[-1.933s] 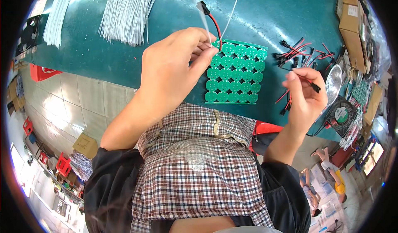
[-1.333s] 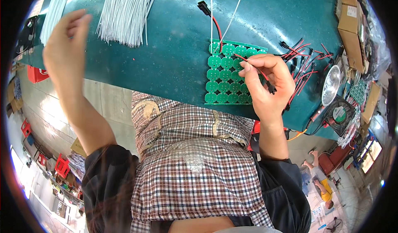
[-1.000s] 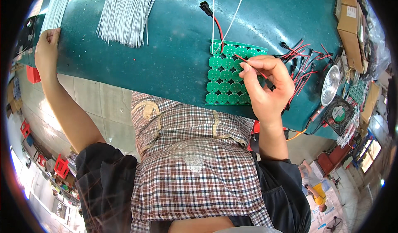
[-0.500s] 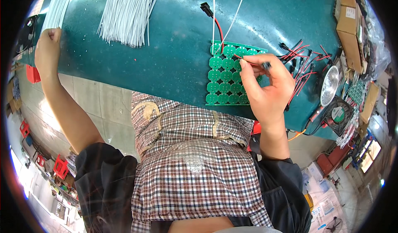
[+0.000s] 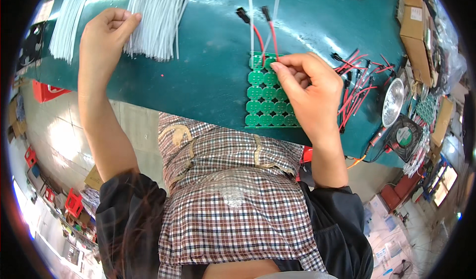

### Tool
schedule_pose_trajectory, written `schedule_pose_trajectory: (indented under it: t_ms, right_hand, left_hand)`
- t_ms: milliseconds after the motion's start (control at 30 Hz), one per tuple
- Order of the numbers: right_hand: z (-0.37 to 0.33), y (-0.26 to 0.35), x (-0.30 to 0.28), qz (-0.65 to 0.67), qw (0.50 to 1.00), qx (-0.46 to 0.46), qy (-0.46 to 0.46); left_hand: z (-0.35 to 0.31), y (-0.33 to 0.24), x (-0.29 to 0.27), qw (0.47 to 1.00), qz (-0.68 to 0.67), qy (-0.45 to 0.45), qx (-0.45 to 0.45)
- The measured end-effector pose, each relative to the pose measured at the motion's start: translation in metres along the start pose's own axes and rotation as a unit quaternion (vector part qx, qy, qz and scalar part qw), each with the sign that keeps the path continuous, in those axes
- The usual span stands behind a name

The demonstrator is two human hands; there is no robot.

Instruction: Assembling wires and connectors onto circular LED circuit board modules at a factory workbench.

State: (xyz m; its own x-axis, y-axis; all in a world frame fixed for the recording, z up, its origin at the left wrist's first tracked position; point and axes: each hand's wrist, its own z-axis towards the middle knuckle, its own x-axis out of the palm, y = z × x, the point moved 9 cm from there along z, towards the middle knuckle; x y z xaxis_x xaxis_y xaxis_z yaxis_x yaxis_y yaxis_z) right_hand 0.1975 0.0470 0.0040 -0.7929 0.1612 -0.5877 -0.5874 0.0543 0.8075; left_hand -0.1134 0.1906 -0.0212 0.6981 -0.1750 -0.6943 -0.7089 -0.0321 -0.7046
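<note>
My right hand (image 5: 315, 88) pinches the lower end of a red wire lead (image 5: 274, 36) against the green circuit board panel (image 5: 254, 106). The lead's black connector points away from me. Beside it, a second red lead (image 5: 259, 37) with a black connector stands on the same panel. Two thin white strands (image 5: 251, 21) run from the panel's upper left part to the far edge of the view. My left hand (image 5: 101, 38) has thumb and forefinger closed at the left side of a large bundle of thin white strands (image 5: 156, 26); whatever is between the fingertips is too small to make out.
A smaller bundle of white strands (image 5: 68, 26) lies at the far left. Right of the panel is a pile of red leads (image 5: 358, 88). Further right are a metal dish (image 5: 393, 103), an orange-handled tool (image 5: 378, 136), a small black fan (image 5: 404, 139) and cardboard boxes (image 5: 415, 36).
My left hand has moved right, from the small strand bundle to the large one. My right hand has shifted slightly left, and its lead now stands upright on the panel.
</note>
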Motion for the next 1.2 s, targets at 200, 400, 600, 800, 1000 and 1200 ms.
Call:
schedule_pose_trajectory:
  t_ms: [200, 400, 600, 800, 1000, 1200]
  right_hand:
    - [0.0, -0.002, 0.003, 0.011, 1.0, 0.025, 0.013]
    - [0.003, 0.001, -0.054, -0.065, 0.994, -0.02, -0.082]
    - [0.009, -0.032, -0.097, -0.284, 0.957, -0.006, -0.055]
    - [0.012, -0.036, -0.093, -0.31, 0.95, -0.033, -0.021]
    - [0.008, -0.037, -0.097, -0.3, 0.952, -0.05, -0.029]
    - [0.011, -0.04, -0.09, -0.356, 0.933, -0.049, 0.017]
  left_hand:
    - [-0.003, 0.0, -0.016, 1.0, 0.002, 0.011, -0.029]
    - [-0.028, 0.0, -0.049, 0.991, -0.077, -0.102, -0.046]
    - [-0.081, -0.065, -0.006, 0.972, -0.221, -0.076, 0.015]
    - [-0.108, -0.092, 0.057, 0.992, -0.025, 0.02, 0.12]
    - [-0.114, -0.097, 0.068, 0.985, -0.13, -0.009, 0.114]
    - [-0.111, -0.127, 0.09, 0.97, -0.139, 0.028, 0.199]
